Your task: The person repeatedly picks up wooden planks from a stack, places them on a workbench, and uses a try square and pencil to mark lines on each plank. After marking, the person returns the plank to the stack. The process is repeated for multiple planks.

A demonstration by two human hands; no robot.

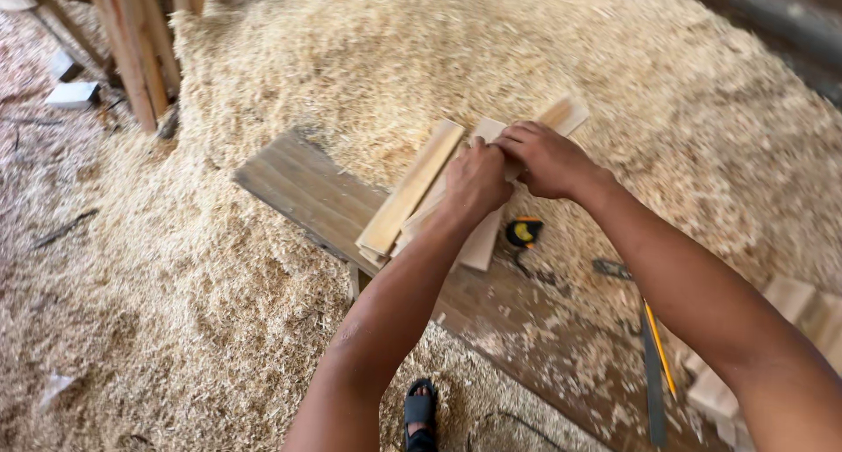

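Sawdust [544, 57] blankets the floor around a dark plank bench [298, 185]. Across it lies a bundle of pale wooden slats [412, 189], which both hands seem to be squaring up. Left hand [475, 178] and right hand [548, 158] press closed over the slats; aligning their ends likely needs firm, even pressure. Yellow tape measure [524, 232] and pencil [660, 347] lie near.

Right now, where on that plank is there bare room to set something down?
Bare: the plank's far-left end, between its corner and the wood slats. Crowded: the middle, where left hand and right hand rest on the slats beside the tape measure; pencil and shavings lower right.
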